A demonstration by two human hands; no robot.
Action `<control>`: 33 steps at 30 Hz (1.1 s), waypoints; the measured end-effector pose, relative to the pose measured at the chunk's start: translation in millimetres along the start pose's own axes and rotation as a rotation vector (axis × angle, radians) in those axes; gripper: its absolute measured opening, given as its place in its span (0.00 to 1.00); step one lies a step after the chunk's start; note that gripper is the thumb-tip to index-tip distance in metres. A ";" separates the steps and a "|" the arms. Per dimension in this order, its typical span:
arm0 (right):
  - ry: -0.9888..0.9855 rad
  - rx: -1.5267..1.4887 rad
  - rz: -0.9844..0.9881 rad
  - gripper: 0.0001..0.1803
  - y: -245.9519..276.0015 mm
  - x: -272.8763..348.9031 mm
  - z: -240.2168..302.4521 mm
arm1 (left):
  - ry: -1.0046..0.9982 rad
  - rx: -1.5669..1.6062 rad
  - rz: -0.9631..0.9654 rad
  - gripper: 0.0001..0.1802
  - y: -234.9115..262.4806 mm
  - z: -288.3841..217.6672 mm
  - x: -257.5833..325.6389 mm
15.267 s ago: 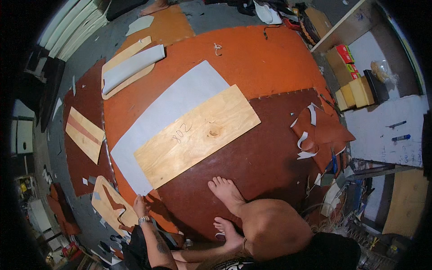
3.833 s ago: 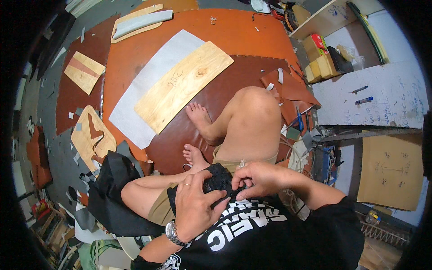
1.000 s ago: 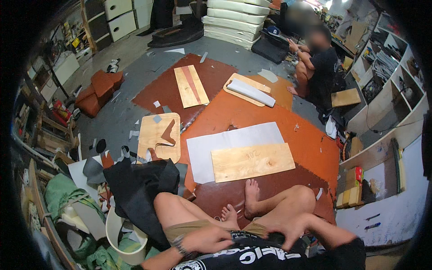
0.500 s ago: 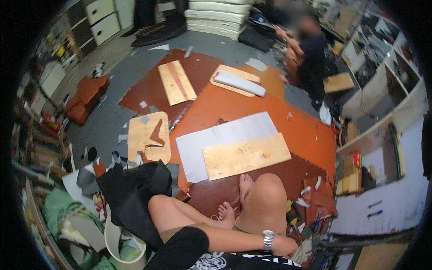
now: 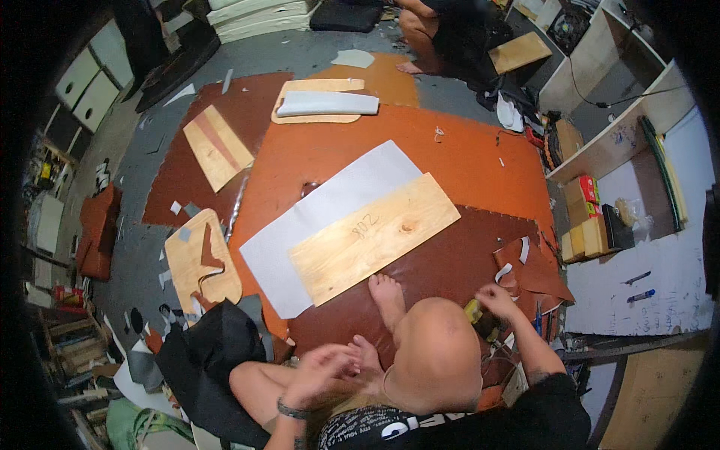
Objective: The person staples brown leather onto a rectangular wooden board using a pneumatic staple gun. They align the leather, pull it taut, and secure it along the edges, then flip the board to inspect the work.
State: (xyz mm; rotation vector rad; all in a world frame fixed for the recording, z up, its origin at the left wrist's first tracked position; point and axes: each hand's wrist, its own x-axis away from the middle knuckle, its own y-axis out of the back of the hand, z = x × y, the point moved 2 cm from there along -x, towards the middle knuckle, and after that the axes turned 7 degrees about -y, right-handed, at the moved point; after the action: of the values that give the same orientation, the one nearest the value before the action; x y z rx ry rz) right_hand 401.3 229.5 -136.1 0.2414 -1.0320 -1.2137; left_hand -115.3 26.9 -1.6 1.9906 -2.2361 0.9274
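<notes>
Yellow item (image 5: 472,310): likely light, stiff; pinch sides. Right hand (image 5: 496,299) curled near, grip unclear; left hand (image 5: 321,369) loosely open, empty.

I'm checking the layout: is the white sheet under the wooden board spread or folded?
Spread: the white sheet lies flat, reaching past the wooden board; the part beneath is hidden.

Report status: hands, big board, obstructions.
Left hand blurred, near left foot; right hand by yellow object, grip unclear. Big board partly over white sheet. Right foot close to board's edge.
</notes>
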 end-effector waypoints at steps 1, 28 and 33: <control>0.028 -0.002 -0.032 0.21 -6.3 -40.7 7.1 | 0.085 0.112 -0.311 0.14 30.6 14.7 -6.0; 0.025 -0.456 -0.229 0.26 -36.1 -326.6 179.2 | -0.103 0.063 -1.199 0.29 232.5 90.1 -173.8; 0.078 0.071 -0.163 0.36 -73.6 -352.0 206.7 | 0.126 -0.258 -1.222 0.26 340.0 108.7 -157.7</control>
State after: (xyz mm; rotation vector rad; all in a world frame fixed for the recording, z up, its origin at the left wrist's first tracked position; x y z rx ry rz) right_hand 202.8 573.9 -254.3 0.4323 -1.0027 -1.3051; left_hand -353.4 129.2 -293.3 2.4108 -0.6661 0.5037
